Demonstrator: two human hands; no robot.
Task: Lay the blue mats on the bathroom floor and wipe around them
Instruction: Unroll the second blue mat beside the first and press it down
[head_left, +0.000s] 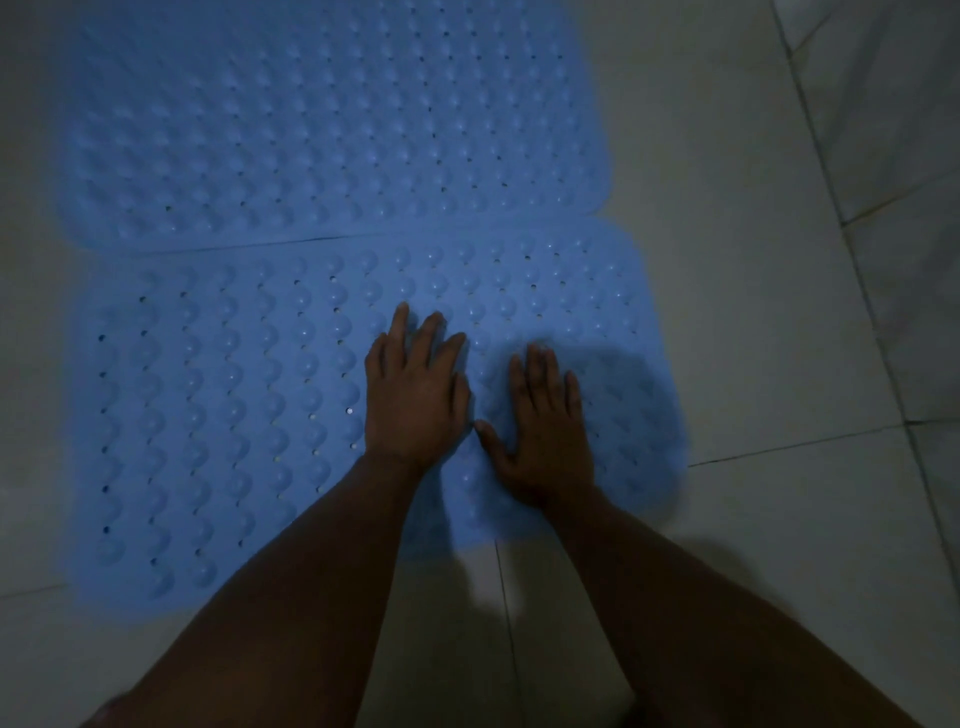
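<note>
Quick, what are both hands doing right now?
Left hand: open, flat on the near blue mat.
Right hand: open, flat on the same mat, holding nothing.

Two blue mats lie on the tiled floor (727, 312), a far mat (322, 119) and a near mat (218, 415), with two hands, left hand (413, 400) and right hand (545, 431).

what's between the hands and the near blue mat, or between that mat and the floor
Nothing visible. The left hand and the right hand both rest flat, fingers straight, directly on the near blue mat, which lies on the tiled floor with its far edge meeting the far blue mat.
</note>
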